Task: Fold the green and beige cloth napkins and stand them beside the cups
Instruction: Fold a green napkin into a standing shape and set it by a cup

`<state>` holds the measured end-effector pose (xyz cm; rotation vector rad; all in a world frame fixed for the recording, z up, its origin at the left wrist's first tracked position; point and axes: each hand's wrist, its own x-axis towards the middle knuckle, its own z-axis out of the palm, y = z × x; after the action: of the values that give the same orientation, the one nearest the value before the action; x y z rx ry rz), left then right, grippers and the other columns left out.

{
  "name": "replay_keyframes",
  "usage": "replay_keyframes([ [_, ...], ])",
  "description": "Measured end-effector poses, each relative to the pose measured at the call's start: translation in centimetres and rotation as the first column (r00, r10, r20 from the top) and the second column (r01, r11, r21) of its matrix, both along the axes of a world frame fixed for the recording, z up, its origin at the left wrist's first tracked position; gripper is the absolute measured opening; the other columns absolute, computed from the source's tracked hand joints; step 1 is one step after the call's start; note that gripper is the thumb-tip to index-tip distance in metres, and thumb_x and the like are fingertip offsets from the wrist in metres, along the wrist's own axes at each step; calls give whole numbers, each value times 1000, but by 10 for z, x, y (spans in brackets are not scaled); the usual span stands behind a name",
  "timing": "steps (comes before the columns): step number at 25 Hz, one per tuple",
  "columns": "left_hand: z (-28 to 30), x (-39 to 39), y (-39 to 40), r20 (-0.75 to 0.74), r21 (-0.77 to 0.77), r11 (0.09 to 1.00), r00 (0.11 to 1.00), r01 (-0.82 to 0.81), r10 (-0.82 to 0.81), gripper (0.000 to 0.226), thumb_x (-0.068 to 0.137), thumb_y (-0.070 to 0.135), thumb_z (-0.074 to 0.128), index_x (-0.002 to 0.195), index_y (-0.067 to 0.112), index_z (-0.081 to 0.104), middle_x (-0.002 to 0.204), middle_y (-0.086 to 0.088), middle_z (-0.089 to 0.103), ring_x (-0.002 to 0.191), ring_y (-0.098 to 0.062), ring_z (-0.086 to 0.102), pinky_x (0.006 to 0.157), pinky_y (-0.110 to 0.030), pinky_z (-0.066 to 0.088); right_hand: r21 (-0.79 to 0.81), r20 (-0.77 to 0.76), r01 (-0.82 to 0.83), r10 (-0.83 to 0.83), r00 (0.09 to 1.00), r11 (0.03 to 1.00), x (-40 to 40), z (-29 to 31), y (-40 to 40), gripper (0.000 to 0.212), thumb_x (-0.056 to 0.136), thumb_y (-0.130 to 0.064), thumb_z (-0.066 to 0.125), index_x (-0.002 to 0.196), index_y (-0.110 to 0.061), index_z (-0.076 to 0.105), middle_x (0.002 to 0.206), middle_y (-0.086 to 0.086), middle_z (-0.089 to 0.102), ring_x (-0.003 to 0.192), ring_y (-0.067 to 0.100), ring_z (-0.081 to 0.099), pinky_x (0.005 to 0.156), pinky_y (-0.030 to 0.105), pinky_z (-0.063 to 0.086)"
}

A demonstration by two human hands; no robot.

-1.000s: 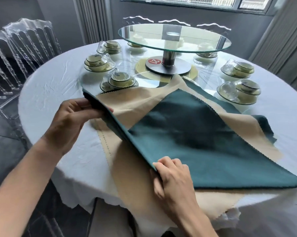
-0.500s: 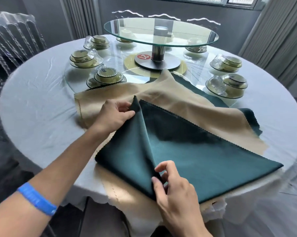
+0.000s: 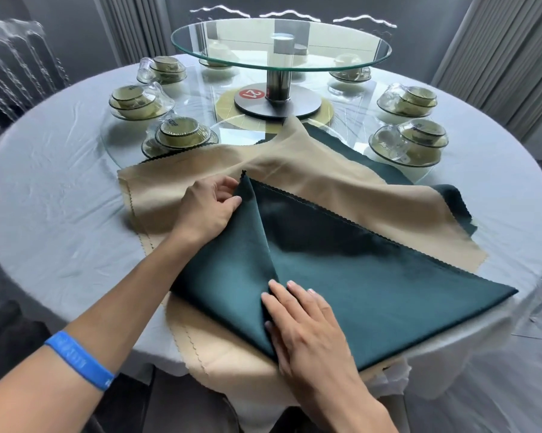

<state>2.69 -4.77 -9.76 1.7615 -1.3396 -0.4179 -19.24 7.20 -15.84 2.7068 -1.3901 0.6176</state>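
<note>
Chair point(image 3: 16, 67): clear plastic, at the far left edge of the round surface point(image 3: 51, 195) under its white cloth
Wristband point(image 3: 79, 360): blue, on the left forearm
Cup sets point(image 3: 176, 132): wrapped cups and saucers on the left of the lower glass disc, well beyond the napkins
Left hand point(image 3: 207, 207): fingers point(image 3: 229, 184) pinched together on the far corner of the green napkin point(image 3: 357, 276), holding its folded flap down
Beige napkin point(image 3: 294, 173): spread flat under the green one, its near edge hanging over the rim
Glass turntable point(image 3: 279, 48): raised on a metal post at the centre
Right hand point(image 3: 304, 326): palm down on the near point of the green fold, fingers spread flat and slightly apart, gripping nothing
More cup sets point(image 3: 410, 142): on the right of the disc
</note>
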Motion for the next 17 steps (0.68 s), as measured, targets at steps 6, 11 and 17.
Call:
replay_keyframes([
  [6,3,-4,19,35,0,1000,999,-18,18,34,86,33,71,117,24,62,89,7,69,86,-23,67,85,-35,54,98,-198,38,-18,980,994,-2,-4,-2,65,103,-48,7,144,-20,48,152,0,43,139,24,41,108,45,23],
  [11,-5,15,105,104,130,987,991,-99,86,23,87,40,70,107,30,63,78,8,65,73,-9,60,73,-29,48,93,-200,29,-10,980,995,-3,-5,-1,58,102,-48,20,147,-19,43,154,3,39,142,25,37,110,46,22],
  [17,-6,36,135,-253,233,961,963,152,-91,32,79,23,83,105,33,69,76,-9,68,64,-23,45,63,-24,36,113,-212,37,-12,977,993,-2,-4,0,59,99,-49,26,150,-20,37,157,2,33,145,24,30,113,46,17],
])
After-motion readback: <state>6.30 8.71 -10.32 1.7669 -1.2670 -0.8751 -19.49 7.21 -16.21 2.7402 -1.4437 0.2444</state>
